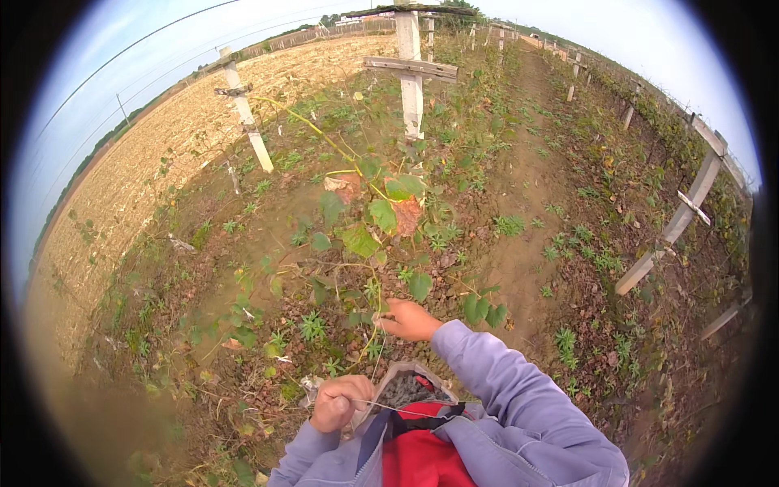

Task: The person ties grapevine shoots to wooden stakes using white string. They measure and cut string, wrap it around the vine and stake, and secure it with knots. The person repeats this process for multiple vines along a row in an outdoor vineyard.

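My right hand (411, 320) reaches forward and pinches at a thin green grapevine shoot (378, 286). A pale string (381, 356) runs down from those fingers towards my left hand. My left hand (342, 402) is a loose fist near my waist, closed on the string, and another length of string crosses in front of my jacket to the right. At my waist hangs an open-topped bag (398, 368) with dark grey fibrous material (403, 389) and a small red item inside. Green and browning vine leaves (383, 214) hang above my right hand. The fingertips are too small to show the exact grip.
A pale post (410, 91) with wooden crosspieces stands ahead; another post (249, 119) stands to its left. A leaning post (675, 219) is on the right. A bare dirt path (526, 164) runs between rows. Weeds and dry leaves cover the ground. Straw-coloured field (146, 158) lies left.
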Available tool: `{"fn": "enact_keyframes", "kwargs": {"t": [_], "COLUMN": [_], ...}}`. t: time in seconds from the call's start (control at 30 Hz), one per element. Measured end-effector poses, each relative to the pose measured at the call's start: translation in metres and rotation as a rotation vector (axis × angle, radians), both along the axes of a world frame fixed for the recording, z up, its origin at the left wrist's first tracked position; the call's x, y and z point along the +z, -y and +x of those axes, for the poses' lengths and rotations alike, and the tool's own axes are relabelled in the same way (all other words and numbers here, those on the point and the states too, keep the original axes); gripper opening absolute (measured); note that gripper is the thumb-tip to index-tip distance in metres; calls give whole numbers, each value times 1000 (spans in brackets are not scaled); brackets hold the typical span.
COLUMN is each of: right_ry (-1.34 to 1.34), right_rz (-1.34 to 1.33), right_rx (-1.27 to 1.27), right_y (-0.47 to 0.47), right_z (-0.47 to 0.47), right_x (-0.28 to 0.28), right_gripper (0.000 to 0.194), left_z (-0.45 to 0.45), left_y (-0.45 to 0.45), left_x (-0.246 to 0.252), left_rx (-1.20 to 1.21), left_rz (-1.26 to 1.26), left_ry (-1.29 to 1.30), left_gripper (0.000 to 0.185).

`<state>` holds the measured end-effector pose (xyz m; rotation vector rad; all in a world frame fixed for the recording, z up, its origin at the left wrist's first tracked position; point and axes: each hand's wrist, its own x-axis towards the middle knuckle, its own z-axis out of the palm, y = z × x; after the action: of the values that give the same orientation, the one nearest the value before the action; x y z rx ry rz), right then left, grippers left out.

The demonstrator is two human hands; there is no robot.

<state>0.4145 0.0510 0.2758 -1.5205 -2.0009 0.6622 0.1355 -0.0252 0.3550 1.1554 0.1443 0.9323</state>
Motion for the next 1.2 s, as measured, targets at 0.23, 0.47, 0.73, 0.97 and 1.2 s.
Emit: {"fn": "enact_keyframes", "kwargs": {"t": [0.23,0.47,0.73,0.97,1.2], "right_ry": [-28,-45,-837,-1950,-2061], "right_rz": [143,56,-129,107,695], "right_rx": [-166,-438,-1349,-1768,-1998], "right_y": [74,120,192,255,429], "right_z": [-35,-28,42,61,114], "right_x": [24,1,-124,-151,-173], "right_gripper": [23,29,48,57,20], "left_z": [28,86,-14,-68,-106], "left_y": [-120,-139,-204,-277,-328], "left_x": [-52,-26,38,87,97], "left_rx": [142,-345,-195,-109,-171], "left_rz": [-316,-312,-489,-323,-254], "left_ry": [-719,-121,482,635,795], "left_gripper": [64,29,56,76,87]}}
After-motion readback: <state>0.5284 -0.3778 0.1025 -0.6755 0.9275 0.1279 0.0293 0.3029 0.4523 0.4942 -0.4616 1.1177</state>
